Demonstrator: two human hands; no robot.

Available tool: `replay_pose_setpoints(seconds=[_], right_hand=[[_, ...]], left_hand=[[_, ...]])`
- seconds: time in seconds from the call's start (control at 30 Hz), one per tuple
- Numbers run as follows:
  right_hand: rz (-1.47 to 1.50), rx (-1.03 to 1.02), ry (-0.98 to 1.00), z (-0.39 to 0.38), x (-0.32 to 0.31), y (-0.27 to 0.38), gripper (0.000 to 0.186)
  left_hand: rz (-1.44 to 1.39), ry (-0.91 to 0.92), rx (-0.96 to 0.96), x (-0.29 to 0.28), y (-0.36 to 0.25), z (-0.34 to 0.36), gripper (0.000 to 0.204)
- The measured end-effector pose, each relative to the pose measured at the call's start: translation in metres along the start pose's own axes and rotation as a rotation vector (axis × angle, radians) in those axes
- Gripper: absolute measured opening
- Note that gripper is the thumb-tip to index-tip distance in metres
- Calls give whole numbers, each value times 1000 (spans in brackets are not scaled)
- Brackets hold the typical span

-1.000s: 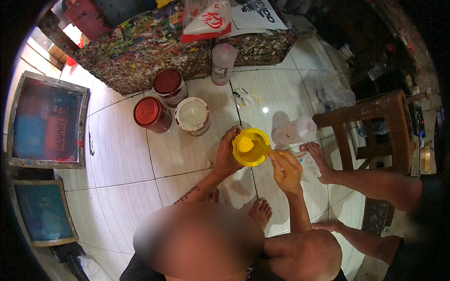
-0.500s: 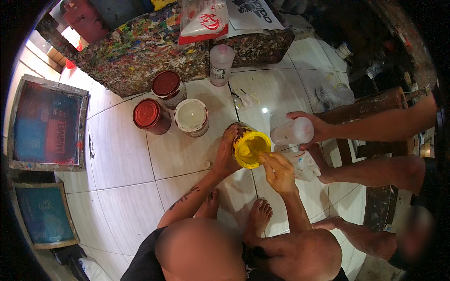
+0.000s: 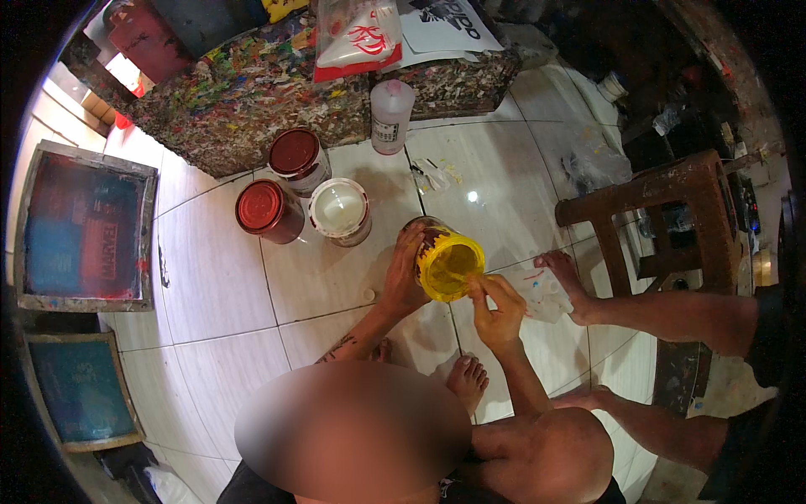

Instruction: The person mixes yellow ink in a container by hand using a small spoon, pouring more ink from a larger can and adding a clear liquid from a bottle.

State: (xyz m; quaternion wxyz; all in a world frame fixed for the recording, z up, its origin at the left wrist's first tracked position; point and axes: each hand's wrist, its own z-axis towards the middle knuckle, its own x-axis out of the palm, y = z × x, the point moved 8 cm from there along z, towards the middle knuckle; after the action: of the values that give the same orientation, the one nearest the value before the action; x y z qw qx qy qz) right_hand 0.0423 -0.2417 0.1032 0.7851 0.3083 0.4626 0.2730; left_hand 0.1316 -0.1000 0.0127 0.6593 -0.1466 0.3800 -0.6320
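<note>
My left hand (image 3: pixel 406 270) is wrapped round the side of a paint can (image 3: pixel 431 238), which tilts with its mouth toward me. Thick yellow paint (image 3: pixel 453 259) coats its rim and inside. At the rim's right side, my right hand (image 3: pixel 499 311) is pinched on a thin paint-coated stick (image 3: pixel 460 275) that reaches into the can; its lower end is hard to make out in the paint. Beyond the left hand stand an open can with white contents (image 3: pixel 340 204) and two red-lidded cans (image 3: pixel 260 207). A white paint-marked sheet or bag (image 3: pixel 546 296) lies right of my right hand.
A translucent bottle (image 3: pixel 391 118) stands by the paint-crusted block (image 3: pixel 252 92). Framed printing screens (image 3: pixel 88 225) lean at left. A brown stool (image 3: pixel 646 189) stands at right, near another person's leg and foot (image 3: pixel 672 315). A small white cap (image 3: pixel 369 295) lies on the tiles.
The other person's hand and the translucent container it held have left the view on the right, uncovering the stool. My hands stay at the can, the right fingers slightly shifted.
</note>
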Motion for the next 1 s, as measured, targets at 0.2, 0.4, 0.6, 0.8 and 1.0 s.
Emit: replay_pose_setpoints(seconds=[0.2,0.4,0.6,0.8,1.0], right_hand=[[-11,-3,-12,-4,1,1,13],[-71,-21,-54,-6,-2,-4,13],[766,593,-232,-45,33,-74,21],[670,608,-222,-37,23,-68,23],[467,418,-214,-16,-13,-34,23]], left_hand=[[29,34,-8,-2,-3,3,103],[55,27,11,-5,-9,9,97],[197,4,87,-11,-16,10,88],[149,10,-17,-7,-9,11,91],[-9,-41,-313,-8,12,6,110]])
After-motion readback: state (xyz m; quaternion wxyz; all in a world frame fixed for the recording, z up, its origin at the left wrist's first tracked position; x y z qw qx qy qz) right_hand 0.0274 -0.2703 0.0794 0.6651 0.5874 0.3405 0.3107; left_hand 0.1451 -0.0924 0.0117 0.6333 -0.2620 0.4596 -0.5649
